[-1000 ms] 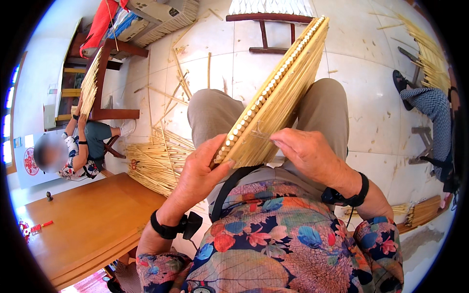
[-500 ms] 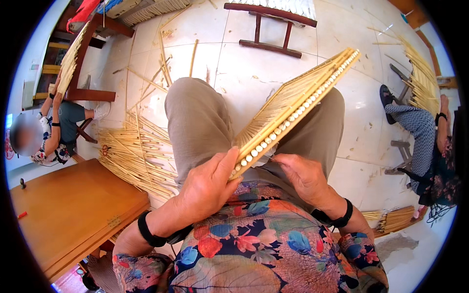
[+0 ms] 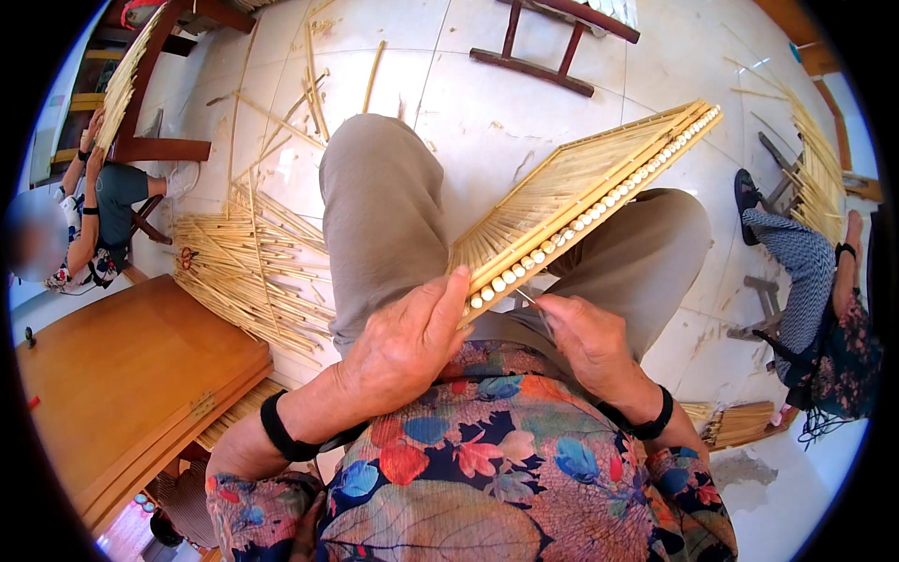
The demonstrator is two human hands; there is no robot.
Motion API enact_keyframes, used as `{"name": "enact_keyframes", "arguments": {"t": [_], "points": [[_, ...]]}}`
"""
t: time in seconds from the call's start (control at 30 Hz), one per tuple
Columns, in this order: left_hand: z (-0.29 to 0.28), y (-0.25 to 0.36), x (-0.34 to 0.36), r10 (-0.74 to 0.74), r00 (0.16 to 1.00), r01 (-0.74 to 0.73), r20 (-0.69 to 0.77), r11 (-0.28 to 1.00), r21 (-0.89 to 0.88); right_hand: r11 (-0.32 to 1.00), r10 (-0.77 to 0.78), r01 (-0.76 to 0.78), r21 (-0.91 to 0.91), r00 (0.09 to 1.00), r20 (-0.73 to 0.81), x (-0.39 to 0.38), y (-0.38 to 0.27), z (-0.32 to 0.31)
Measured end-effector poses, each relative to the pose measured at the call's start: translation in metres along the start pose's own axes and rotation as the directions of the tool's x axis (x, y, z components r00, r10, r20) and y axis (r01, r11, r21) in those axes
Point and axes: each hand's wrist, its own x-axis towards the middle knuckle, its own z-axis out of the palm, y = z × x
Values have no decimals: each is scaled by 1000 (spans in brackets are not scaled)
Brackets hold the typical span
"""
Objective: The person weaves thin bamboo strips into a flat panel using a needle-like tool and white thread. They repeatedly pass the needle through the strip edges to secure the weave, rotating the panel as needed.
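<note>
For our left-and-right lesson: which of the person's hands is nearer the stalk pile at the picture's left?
Left. The left hand, gripping the stalk panel, is right of the stalk pile; the right hand, holding a thin tool, is farther right.

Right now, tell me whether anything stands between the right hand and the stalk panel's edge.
Nothing visible blocks the way: only a thin needle-like tool, pinched by the right hand, points across the gap to the stalk panel. The left hand grips the panel's near end, left of that gap.
</note>
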Motion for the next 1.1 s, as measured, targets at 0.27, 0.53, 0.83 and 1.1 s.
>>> {"name": "enact_keyframes", "arguments": {"t": [0.27,0.53,0.83,1.1], "points": [[5,-6,0,49,999,-49,-16,999,-9,1000,-11,10,-7,1000,-23,10,-5,6],[9,-4,-3,15,999,-15,28,1000,1,999,-45,45,-1,996,-74,10,4,16],[10,-7,-1,49,998,-49,51,999,8,1000,-25,24,-6,996,-82,10,3,17],[11,-8,4,29,999,-29,26,999,-18,999,-6,1,-41,993,-119,20,-2,9]]}}
